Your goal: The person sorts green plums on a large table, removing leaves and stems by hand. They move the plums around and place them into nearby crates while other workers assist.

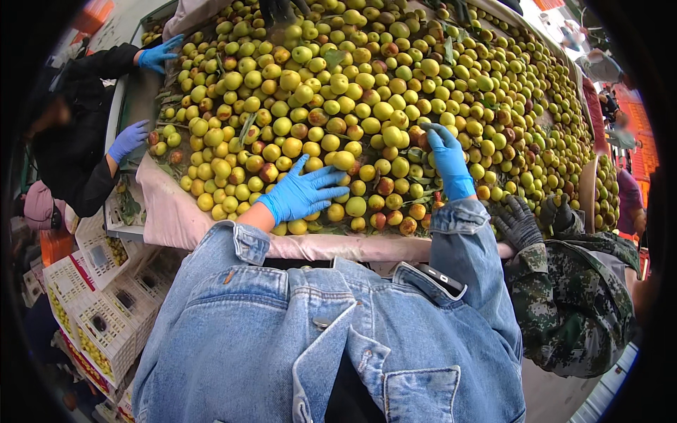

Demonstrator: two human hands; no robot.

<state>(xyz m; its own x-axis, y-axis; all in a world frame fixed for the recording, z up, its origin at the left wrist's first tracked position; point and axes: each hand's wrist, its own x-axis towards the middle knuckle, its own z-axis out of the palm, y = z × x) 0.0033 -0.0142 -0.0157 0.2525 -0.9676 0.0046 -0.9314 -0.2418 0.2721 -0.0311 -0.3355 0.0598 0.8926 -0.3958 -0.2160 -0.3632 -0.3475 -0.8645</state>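
A broad tray with pink cloth over its edge point(317, 247) holds small round yellow-green fruit point(296, 92), some blotched red-brown, with scattered leaves among them. My left hand point(302, 190), in a blue glove, lies over fruit near the front edge with its fingers spread, touching several. My right hand point(446, 161), also blue-gloved, reaches farther into the pile on the right. Its fingers are slightly bent and apart, touching fruit; their undersides are hidden.
Two co-workers' gloved hands point(156, 55) point(127, 141) reach in from the left. A camouflage-clad co-worker's grey-gloved hand point(517, 224) rests at the right edge; another dark glove point(276, 10) is at the top. White fruit crates point(106, 310) stand lower left, orange crates point(638, 151) far right.
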